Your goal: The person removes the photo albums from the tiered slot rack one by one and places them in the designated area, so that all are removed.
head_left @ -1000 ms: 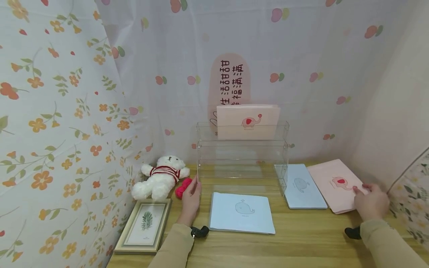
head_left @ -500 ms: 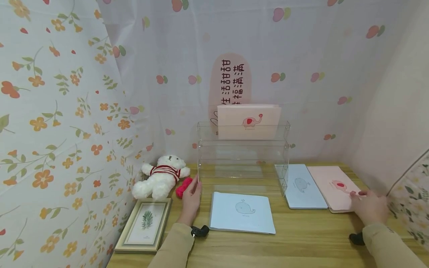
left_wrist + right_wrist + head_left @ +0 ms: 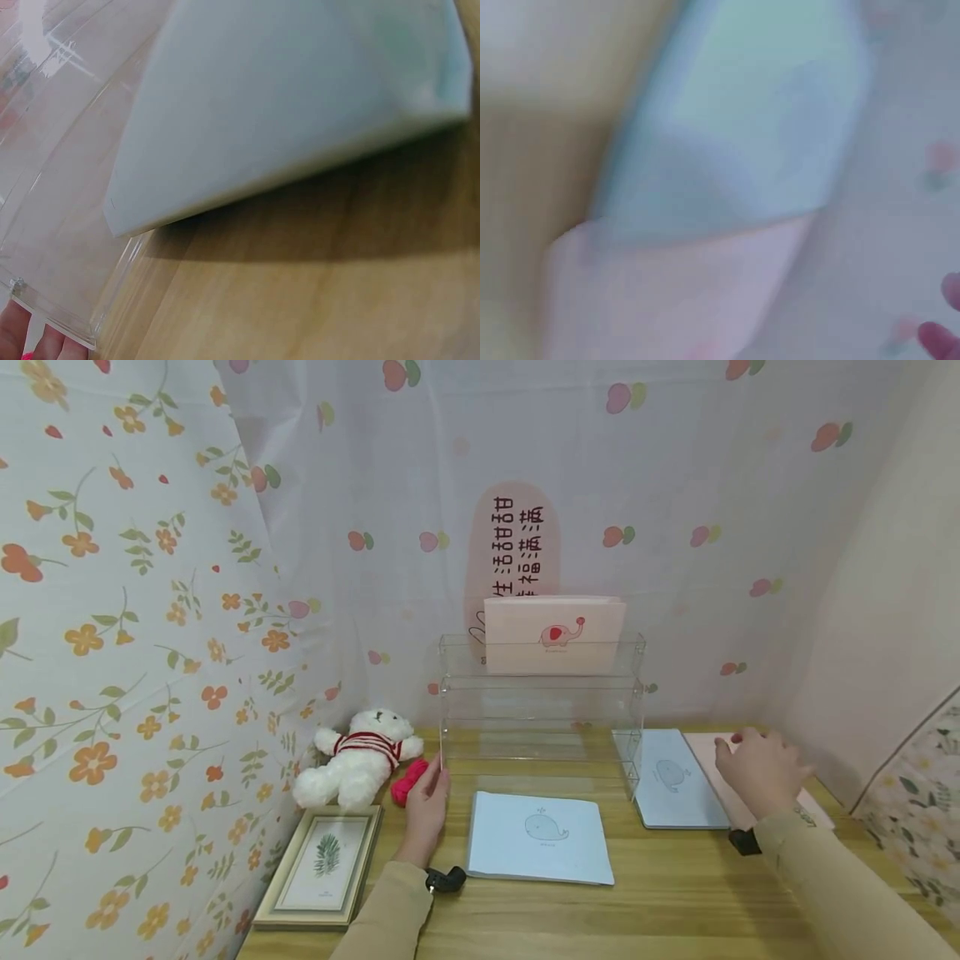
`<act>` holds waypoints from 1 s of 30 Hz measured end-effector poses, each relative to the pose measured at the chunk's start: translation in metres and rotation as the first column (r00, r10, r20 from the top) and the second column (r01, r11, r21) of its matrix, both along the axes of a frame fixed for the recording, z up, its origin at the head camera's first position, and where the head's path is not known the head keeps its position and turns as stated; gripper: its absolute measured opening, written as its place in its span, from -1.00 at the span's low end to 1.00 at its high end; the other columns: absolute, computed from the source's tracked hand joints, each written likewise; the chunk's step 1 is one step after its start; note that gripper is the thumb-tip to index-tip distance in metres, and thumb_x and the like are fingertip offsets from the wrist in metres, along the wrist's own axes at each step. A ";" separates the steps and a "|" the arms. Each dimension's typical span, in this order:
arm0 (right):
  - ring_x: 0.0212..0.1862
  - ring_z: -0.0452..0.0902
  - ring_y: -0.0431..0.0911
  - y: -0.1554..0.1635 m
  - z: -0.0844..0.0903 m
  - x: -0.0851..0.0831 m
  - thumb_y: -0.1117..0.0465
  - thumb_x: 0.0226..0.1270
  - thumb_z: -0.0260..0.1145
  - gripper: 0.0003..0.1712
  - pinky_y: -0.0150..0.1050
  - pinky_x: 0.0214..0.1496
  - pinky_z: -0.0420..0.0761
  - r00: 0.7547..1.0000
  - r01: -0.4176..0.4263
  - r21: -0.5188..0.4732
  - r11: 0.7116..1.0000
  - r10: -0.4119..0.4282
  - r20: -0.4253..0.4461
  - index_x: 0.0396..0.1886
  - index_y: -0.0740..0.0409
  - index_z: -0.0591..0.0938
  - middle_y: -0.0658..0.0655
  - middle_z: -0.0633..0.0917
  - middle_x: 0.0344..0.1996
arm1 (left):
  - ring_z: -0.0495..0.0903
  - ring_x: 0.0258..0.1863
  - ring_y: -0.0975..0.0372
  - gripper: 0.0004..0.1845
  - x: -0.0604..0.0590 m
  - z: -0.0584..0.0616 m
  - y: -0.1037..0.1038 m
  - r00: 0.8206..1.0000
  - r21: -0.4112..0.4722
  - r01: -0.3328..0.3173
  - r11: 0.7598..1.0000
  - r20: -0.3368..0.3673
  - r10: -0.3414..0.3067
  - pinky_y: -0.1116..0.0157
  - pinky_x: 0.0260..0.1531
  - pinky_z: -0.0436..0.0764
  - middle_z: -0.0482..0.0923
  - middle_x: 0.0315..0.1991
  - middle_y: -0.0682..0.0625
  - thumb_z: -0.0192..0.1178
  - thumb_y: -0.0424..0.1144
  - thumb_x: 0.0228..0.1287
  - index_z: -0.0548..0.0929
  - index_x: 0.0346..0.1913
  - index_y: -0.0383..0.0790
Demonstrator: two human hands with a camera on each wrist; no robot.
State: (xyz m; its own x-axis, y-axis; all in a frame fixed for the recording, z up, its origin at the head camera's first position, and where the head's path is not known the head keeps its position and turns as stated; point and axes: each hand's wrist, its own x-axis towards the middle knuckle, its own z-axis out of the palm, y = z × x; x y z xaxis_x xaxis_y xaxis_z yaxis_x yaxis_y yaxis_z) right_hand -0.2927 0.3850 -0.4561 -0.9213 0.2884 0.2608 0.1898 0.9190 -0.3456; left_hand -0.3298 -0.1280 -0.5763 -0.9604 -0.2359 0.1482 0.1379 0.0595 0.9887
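Observation:
A clear acrylic rack (image 3: pixel 540 745) with several tiers stands on the table; a pink elephant booklet (image 3: pixel 517 635) is upright in its top tier. My left hand (image 3: pixel 426 814) holds the rack's left side edge, and some fingertips (image 3: pixel 49 343) show at that edge in the left wrist view. Over a pink notebook (image 3: pixel 738 806) at the right hovers my right hand (image 3: pixel 765 770), fingers loosely bent and holding nothing, covering most of its cover. Beside that notebook lies a blue whale notebook (image 3: pixel 671 781). Another blue whale booklet (image 3: pixel 540 839) lies before the rack.
A white teddy bear (image 3: pixel 360 768) in a striped top lies at the left, beside a red item (image 3: pixel 408 781). Nearer me is a picture frame (image 3: pixel 322 868) with a leaf print. Patterned cloth (image 3: pixel 150 652) walls surround the wooden table (image 3: pixel 540 918).
My right hand has straightened the pink notebook alongside the blue one, let go of it and moved left and up above it. My left hand stays at the rack's edge.

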 end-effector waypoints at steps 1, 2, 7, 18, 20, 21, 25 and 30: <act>0.03 0.36 0.61 -0.011 0.009 -0.005 -0.16 0.55 0.03 -0.39 0.59 -0.06 0.34 0.999 -0.029 -0.005 1.000 0.029 -0.029 0.09 0.32 0.56 0.61 0.47 0.08 | 0.46 0.41 0.05 -0.52 0.000 0.000 0.000 1.000 0.000 0.000 1.000 -0.003 0.000 0.04 0.41 0.48 0.50 0.43 -0.07 0.18 -0.17 0.52 0.50 0.43 0.14; 0.05 0.39 0.56 -0.022 0.018 -0.011 -0.17 0.56 0.03 -0.39 0.53 -0.05 0.41 0.996 -0.056 -0.014 0.998 0.055 -0.064 0.10 0.31 0.57 0.58 0.50 0.09 | 0.47 0.40 0.05 -0.52 0.000 -0.001 -0.001 1.000 0.002 0.001 1.000 -0.008 -0.001 0.05 0.40 0.49 0.50 0.43 -0.08 0.19 -0.17 0.52 0.51 0.43 0.14; 0.15 0.47 0.36 -0.072 0.060 -0.038 -0.23 0.56 0.05 -0.31 0.35 0.10 0.53 0.952 -0.217 -0.087 0.972 0.191 -0.238 0.23 0.30 0.53 0.44 0.55 0.17 | 0.50 0.36 0.05 -0.54 0.000 -0.002 -0.003 1.000 -0.003 -0.013 1.000 -0.015 0.013 0.08 0.35 0.55 0.55 0.39 -0.05 0.20 -0.18 0.50 0.54 0.40 0.17; 0.40 0.34 0.27 -0.145 0.147 -0.077 -0.22 0.45 0.26 -0.16 0.31 0.43 0.42 0.898 -0.358 -0.131 0.924 0.302 -0.321 0.51 0.18 0.31 0.34 0.42 0.42 | 0.45 0.42 0.06 -0.54 0.004 -0.003 -0.004 1.000 0.004 0.001 1.000 0.016 -0.001 0.04 0.41 0.49 0.52 0.42 -0.01 0.20 -0.12 0.51 0.53 0.40 0.24; 0.46 0.28 0.28 -0.150 0.158 -0.081 -0.20 0.45 0.27 -0.15 0.32 0.49 0.35 0.898 -0.365 -0.120 0.923 0.315 -0.307 0.53 0.16 0.30 0.33 0.38 0.46 | 0.45 0.43 0.08 -0.54 0.005 -0.003 -0.003 1.000 0.001 0.008 1.000 0.021 -0.008 0.04 0.41 0.49 0.51 0.42 0.02 0.20 -0.09 0.51 0.52 0.40 0.27; 0.48 0.26 0.29 -0.153 0.163 -0.083 -0.18 0.44 0.28 -0.16 0.32 0.51 0.32 0.897 -0.371 -0.115 0.921 0.323 -0.303 0.53 0.16 0.30 0.33 0.37 0.48 | 0.44 0.43 0.09 -0.54 0.005 -0.003 -0.003 1.000 -0.002 0.011 1.000 0.021 -0.011 0.04 0.42 0.48 0.51 0.42 0.05 0.20 -0.08 0.51 0.52 0.40 0.29; 0.53 0.20 0.31 -0.162 0.178 -0.093 -0.15 0.44 0.29 -0.19 0.31 0.56 0.23 0.906 -0.371 -0.082 0.925 0.342 -0.249 0.55 0.09 0.31 0.30 0.32 0.53 | 0.44 0.44 0.10 -0.54 0.004 -0.003 -0.002 1.000 -0.009 0.018 1.000 0.005 -0.018 0.05 0.42 0.48 0.51 0.42 0.09 0.19 -0.07 0.51 0.51 0.40 0.30; 0.51 0.22 0.32 -0.176 0.186 -0.103 -0.10 0.45 0.28 -0.21 0.31 0.56 0.24 0.918 -0.366 0.002 0.930 0.362 -0.164 0.58 0.01 0.28 0.28 0.31 0.54 | 0.45 0.42 0.09 -0.53 0.003 0.000 -0.002 1.000 -0.002 0.008 1.000 -0.008 -0.008 0.05 0.42 0.48 0.51 0.42 0.04 0.18 -0.14 0.52 0.51 0.43 0.18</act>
State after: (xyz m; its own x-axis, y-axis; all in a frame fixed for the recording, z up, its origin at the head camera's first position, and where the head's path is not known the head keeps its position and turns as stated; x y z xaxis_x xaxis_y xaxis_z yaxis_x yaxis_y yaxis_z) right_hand -0.3960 0.2089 -0.2703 -0.9112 -0.0498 0.4089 -0.2156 0.9036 -0.3703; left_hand -0.3269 -0.1296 -0.5760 -0.9611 -0.2274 0.1565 0.1464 0.0605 0.9874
